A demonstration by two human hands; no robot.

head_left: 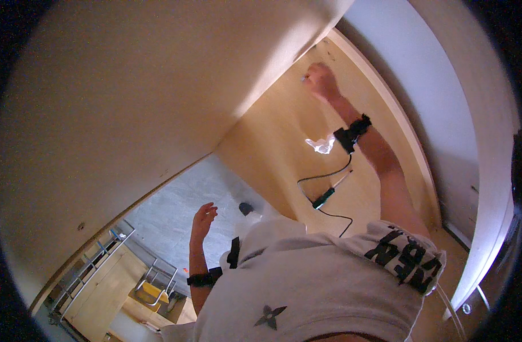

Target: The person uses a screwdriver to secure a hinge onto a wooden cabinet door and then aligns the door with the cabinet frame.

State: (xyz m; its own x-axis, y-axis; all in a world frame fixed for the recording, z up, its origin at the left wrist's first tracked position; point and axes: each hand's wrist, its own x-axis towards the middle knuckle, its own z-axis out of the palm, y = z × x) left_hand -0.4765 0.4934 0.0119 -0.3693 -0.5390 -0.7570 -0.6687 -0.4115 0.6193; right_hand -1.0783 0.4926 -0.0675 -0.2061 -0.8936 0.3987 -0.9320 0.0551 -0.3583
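My right hand (pixel 322 81) is curled closed over the far end of a light wooden panel (pixel 272 128). A tiny bluish bit shows at its fingers; what it is I cannot make out. Between that forearm and the large upright wooden board lies a crumpled white piece (pixel 321 146), like thin plastic or paper. Nearer to me on the panel rests a thin tool with a dark handle (pixel 324 198), perhaps a screwdriver. My left hand (pixel 204 219) hangs low over the grey floor, fingers apart, holding nothing.
A large wooden board (pixel 118 102) rises along my left. A pale curved edge (pixel 466 102) bounds the right side. A black cable (pixel 306 180) runs from the right wrist's black strap (pixel 352 134) across the panel. Beyond the grey floor (pixel 175 194) stand metal-framed wooden furniture (pixel 101 285) and a yellow item (pixel 154 292).
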